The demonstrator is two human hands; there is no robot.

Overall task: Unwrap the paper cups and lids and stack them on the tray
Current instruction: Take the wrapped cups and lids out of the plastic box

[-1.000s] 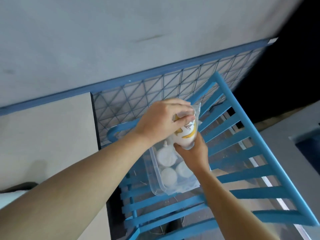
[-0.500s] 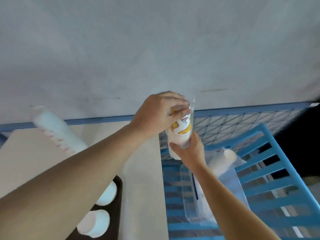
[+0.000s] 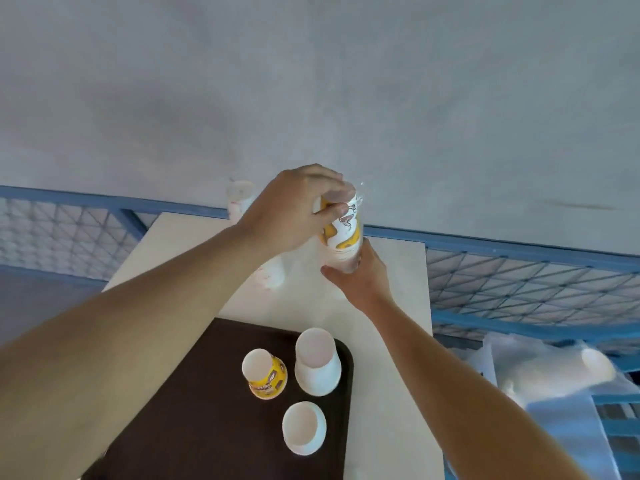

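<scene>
pale beige tabletop (image 3: 391,341) before a grey wall carries a dark brown plastic tray (image 3: 194,410) with a yellow printed paper cup (image 3: 266,375), a white cup stack (image 3: 317,365) and a low white cup (image 3: 304,433). the left hand (image 3: 294,216) half hides a wrapped white sleeve (image 3: 240,199) and curls over the top of a clear-wrapped yellow-and-white cup stack (image 3: 343,233) above the table; the right hand (image 3: 360,275) grips its base. its print is unreadable. a blurred plastic bag (image 3: 554,375) lies at right.

Grey wall (image 3: 311,81) ahead of me, w/ blue-framed wire mesh (image 3: 519,289) along its base, L to R. Pale surface (image 3: 377,393) below; soft, even light.
</scene>
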